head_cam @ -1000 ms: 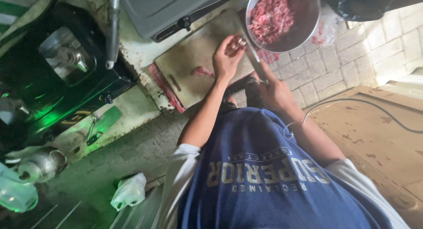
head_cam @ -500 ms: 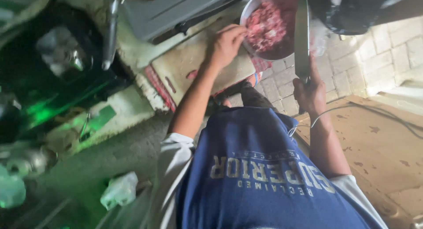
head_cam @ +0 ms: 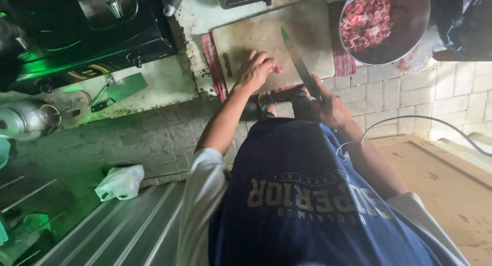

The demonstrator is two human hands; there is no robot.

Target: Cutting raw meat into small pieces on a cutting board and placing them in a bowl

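**Two hands at the board, knife slanted across it**

Two hands work over a pale cutting board (head_cam: 302, 28) on the counter. The right hand (head_cam: 328, 104) is closed around the handle of a knife (head_cam: 297, 64), fingers wrapped tight on it. The blade's long axis runs on a slant, from the hand at the board's near edge up and to the picture's left, its tip pointing toward the far side of the board and the dark appliance beyond. The blade lies low over the board's middle; whether it touches the surface cannot be told.

The left hand (head_cam: 254, 71) rests on the board just left of the blade, fingers spread a little and bent, tips pressing beside a small pink scrap of meat (head_cam: 277, 69). Its forearm reaches straight out from a white sleeve, elbow close to the body. The right wrist is bent, forearm coming in from the lower right.

A red checked cloth (head_cam: 211, 56) shows under the board at its left and right edges. Past the right edge sits a round steel bowl (head_cam: 415, 20) holding chopped red meat (head_cam: 365, 20), heaped on its left side. A black plastic bag (head_cam: 464, 25) lies at the top right, touching the bowl. A crumpled white bag (head_cam: 120, 182) lies low on the tiled ledge, well apart from the board. A black stove (head_cam: 77, 35) stands to the left.
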